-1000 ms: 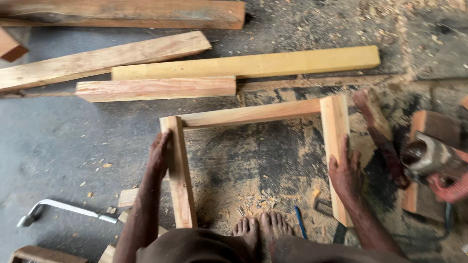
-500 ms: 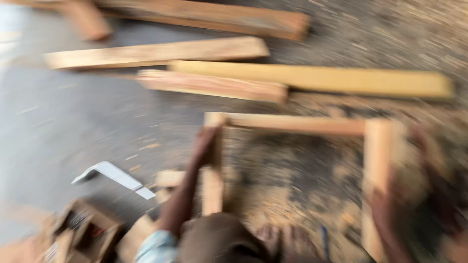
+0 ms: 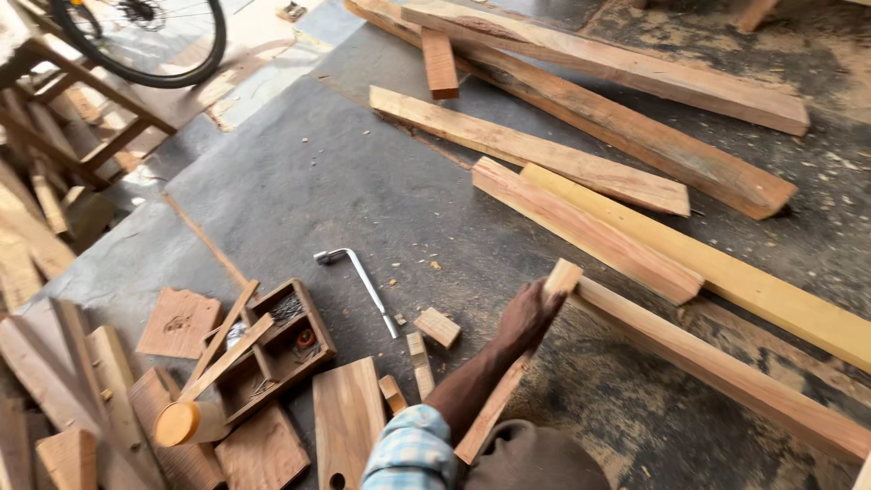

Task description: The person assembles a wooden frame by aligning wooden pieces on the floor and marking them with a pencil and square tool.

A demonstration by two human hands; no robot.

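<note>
Left hand (image 3: 531,313): fingers closed on the wooden frame's (image 3: 689,349) corner, on the floor | right hand out of sight now | five loose planks (image 3: 526,150), one metal crank (image 3: 363,283) | view swung left since earlier

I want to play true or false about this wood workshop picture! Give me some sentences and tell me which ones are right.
1. The left hand grips the corner of the wooden frame. True.
2. A bent metal tool lies on the floor. True.
3. The wooden box hangs on a wall. False: it sits on the floor among wood scraps.
4. The yellow plank stands upright. False: it lies flat on the floor beside a reddish plank.
5. A bicycle wheel shows at the top left. True.
6. The right hand holds a saw. False: the right hand is out of view.
</note>
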